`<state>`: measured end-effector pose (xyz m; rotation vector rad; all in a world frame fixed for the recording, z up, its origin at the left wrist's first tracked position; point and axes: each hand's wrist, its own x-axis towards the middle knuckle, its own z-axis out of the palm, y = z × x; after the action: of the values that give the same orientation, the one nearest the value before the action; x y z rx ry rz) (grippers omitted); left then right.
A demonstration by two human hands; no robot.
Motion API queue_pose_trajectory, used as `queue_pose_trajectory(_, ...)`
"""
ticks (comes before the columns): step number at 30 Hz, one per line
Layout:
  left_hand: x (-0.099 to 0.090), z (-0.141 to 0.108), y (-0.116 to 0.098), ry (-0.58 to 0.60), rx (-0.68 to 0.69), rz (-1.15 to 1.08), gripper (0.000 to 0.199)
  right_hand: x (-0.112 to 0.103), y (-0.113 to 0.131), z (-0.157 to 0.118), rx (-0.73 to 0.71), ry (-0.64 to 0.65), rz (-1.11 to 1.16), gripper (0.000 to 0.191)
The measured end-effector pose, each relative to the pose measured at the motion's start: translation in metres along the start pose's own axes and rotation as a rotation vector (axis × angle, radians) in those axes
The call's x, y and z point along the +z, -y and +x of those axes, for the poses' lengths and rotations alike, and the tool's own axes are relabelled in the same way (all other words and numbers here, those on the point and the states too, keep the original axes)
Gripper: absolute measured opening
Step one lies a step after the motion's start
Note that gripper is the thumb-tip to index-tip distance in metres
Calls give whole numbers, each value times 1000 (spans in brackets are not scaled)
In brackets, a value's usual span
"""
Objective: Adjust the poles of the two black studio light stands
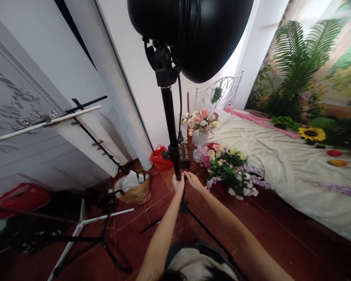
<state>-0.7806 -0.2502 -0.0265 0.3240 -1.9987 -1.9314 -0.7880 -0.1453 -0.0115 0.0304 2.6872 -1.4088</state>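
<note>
A black light stand [169,117] rises in front of me, its tripod legs spread on the tiled floor. On its top sits a large black studio light [204,35], tilted so that its rounded back faces me, with a cable hanging beside the pole. My left hand [178,182] is wrapped round the pole low down, below a clamp knob [166,155]. Close beside it, my right hand [192,180] has its fingertips closed at the pole's right side, near a joint of the stand that they partly hide.
To the right stands a bed [240,134] with a cream blanket; flower bunches [219,164] lie on the floor beside it. A straw bag [134,189] and a red plastic bag [160,158] rest near the wall. More stands [101,238] crowd the left.
</note>
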Motion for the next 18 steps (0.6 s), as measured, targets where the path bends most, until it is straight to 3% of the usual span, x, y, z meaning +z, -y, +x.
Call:
queue_pose_trajectory(5,0,0,2,24,-59,-13,31,-10,13,21,160,123,-75,48)
queue_pose_trajectory(8,0,0,3,31,-78,-30,32,-15,13,18,178,148,-62,47)
queue_pose_trajectory(13,-4,1,3,30,-21,63,30,-12,9,0,198,150,57,44)
queue_pose_trajectory(18,-7,1,1,50,-14,72,26,-10,11,5,312,234,236,48)
